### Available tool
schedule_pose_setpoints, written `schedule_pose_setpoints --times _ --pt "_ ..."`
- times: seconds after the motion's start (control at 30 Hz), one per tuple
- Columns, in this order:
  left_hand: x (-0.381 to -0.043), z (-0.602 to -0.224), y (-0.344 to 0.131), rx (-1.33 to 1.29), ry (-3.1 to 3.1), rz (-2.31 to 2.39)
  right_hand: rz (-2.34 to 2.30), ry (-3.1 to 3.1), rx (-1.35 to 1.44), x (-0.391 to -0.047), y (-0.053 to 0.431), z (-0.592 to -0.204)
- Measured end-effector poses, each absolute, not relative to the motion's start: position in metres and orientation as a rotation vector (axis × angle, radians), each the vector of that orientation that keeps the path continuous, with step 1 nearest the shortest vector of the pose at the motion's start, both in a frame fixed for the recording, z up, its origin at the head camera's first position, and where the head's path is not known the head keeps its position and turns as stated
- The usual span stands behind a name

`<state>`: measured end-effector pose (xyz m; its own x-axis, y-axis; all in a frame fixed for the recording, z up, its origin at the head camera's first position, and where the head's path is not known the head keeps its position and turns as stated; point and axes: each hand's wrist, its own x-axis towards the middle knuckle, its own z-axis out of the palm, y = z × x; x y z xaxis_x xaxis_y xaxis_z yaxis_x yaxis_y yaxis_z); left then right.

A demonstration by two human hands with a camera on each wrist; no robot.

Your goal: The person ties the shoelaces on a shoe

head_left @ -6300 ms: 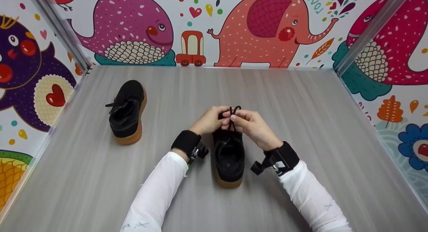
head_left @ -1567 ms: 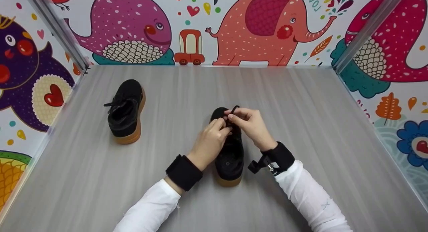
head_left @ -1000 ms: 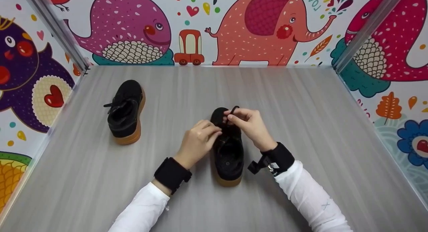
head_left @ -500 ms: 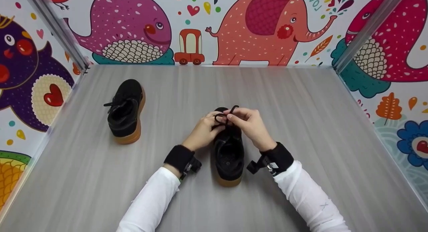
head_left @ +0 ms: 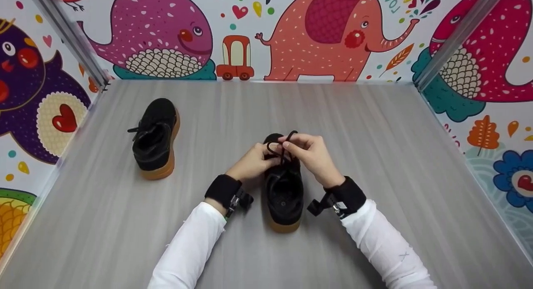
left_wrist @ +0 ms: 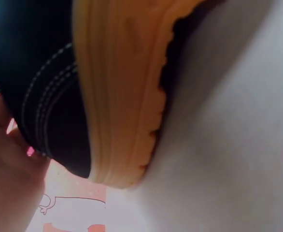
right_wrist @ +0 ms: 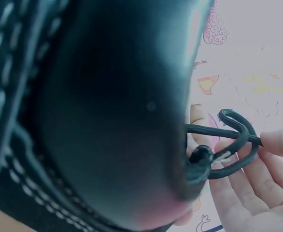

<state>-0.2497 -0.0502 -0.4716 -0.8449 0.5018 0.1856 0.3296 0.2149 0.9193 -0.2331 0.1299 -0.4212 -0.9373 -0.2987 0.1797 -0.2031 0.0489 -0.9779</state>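
Observation:
A black shoe (head_left: 285, 197) with a gum-coloured sole stands mid-table, toe pointing away from me. Above its tongue, my right hand (head_left: 310, 155) pinches a loop of the black shoelace (head_left: 292, 133) between thumb and fingers. From the shoe's left side my left hand (head_left: 252, 162) holds another part of the lace, which curves over its fingertips. In the right wrist view the lace (right_wrist: 238, 169) forms crossing loops before the right palm (right_wrist: 257, 193). The left wrist view has the shoe's sole (left_wrist: 120, 96) close up; the left hand's (left_wrist: 11, 179) fingertips are hidden there.
A second black shoe (head_left: 156, 135), its lace sticking out to the left, stands at the far left of the grey table (head_left: 362, 114). Printed cartoon panels (head_left: 325, 31) wall the table at the back and sides. Each wrist wears a black strap (head_left: 347, 196) with a small camera.
The left hand, over the lace and then drawn back left of the shoe, has come back up to the lace, and a loop now shows over its fingers. The right hand keeps its pinch.

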Motion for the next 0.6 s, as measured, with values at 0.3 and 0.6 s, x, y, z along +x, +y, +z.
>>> schedule_pose_setpoints --times 0.3,0.6 --pt "-0.2475 -0.4709 -0.049 0.775 2.441 1.675 -2.051 2.219 -0.494 -0.232 0.1291 -0.4213" --pt "-0.2409 -0.4704 -0.0589 0.889 2.719 1.636 -2.101 2.172 -0.519 -0.2315 0.1311 -0.4222"
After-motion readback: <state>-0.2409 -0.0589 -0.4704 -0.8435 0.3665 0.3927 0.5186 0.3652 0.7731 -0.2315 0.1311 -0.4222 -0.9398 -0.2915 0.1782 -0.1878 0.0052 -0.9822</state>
